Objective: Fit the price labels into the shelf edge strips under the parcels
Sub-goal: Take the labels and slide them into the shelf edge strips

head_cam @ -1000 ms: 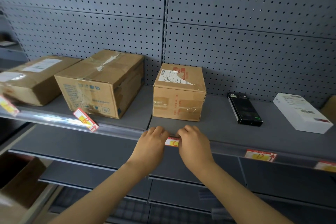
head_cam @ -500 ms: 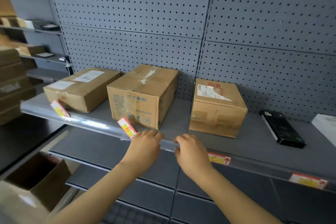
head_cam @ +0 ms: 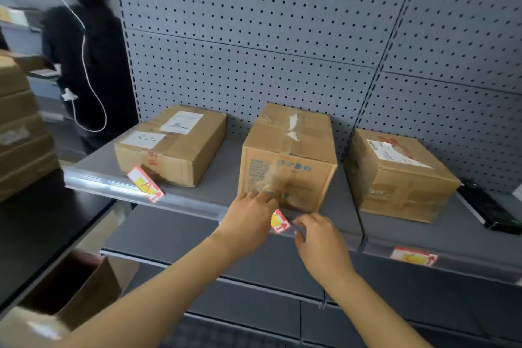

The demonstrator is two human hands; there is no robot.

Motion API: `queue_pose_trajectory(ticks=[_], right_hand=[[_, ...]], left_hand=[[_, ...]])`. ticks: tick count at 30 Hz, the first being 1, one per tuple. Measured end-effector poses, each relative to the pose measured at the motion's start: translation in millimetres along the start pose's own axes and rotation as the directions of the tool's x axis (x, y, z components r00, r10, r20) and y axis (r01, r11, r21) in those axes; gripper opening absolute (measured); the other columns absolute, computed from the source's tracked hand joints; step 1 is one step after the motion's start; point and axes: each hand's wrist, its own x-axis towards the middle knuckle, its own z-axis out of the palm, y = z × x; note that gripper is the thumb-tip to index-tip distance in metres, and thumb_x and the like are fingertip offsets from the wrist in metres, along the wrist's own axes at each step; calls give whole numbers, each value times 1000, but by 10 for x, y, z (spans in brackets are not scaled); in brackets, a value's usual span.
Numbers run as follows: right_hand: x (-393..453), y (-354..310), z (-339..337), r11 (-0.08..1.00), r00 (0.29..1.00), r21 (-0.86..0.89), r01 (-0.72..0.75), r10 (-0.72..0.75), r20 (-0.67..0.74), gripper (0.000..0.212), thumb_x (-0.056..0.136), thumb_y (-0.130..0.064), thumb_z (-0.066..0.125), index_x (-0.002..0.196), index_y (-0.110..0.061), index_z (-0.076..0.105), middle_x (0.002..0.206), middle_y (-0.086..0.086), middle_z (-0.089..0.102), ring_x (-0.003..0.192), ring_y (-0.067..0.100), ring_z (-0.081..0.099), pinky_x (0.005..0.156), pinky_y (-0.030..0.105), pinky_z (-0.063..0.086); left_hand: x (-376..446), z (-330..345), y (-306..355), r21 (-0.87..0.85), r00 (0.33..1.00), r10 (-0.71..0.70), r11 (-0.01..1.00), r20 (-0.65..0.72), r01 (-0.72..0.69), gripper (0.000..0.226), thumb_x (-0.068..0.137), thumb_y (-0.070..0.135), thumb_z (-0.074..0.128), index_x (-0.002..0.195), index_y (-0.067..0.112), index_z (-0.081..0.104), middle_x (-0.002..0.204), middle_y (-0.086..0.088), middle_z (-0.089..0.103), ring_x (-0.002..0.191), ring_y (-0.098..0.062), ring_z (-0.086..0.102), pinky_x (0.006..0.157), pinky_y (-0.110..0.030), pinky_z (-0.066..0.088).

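Three cardboard parcels stand on the grey shelf: a flat one [head_cam: 172, 144] on the left, a taller one [head_cam: 288, 158] in the middle, another [head_cam: 395, 175] to the right. A red and yellow price label [head_cam: 279, 222] sits crooked at the clear edge strip [head_cam: 192, 202] under the middle parcel. My left hand [head_cam: 248, 220] covers the label's left end, fingers curled over the strip. My right hand [head_cam: 319, 237] holds the strip just right of the label. Another label [head_cam: 145, 183] lies askew under the left parcel. A third label [head_cam: 413, 256] sits flat in the strip under the right parcel.
A person in dark clothes with a white cable [head_cam: 87, 65] stands at the left end of the shelving. A black device [head_cam: 491, 212] lies on the shelf at far right. Stacked cartons [head_cam: 19, 127] are at the left, and an open carton [head_cam: 70, 291] sits on the floor.
Both hands slid left along the strip, from the label under the right parcel to the crooked label under the middle parcel. My view swung left, bringing the person into sight.
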Motion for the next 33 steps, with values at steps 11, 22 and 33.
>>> queue_pose_trajectory(ticks=[11,22,33], right_hand=[[180,-92,144,1000,999,-11,11,-10,51,17,91,-15,56,107,-17,63,109,3,61,104,23,54,76,37,48],[208,-127,297,1000,999,9,-28,28,-17,22,89,-13,57,110,-20,58,106,1,64,97,22,58,68,38,49],[159,-118,252,992,996,-95,89,-90,-12,28,91,-10,57,117,-18,58,111,1,63,101,22,58,75,35,50]], left_hand=[[134,137,-78,-48,1000,-25,999,15,25,38,81,9,56,118,20,55,127,-5,51,111,-28,50,89,-34,39],[85,193,-294,-192,999,15,981,-45,-23,33,65,-9,64,92,9,65,105,-15,59,80,-34,60,59,-36,46],[-84,209,-319,-258,999,-3,966,50,16,27,63,-8,70,86,6,65,85,-15,62,65,-37,62,48,-37,47]])
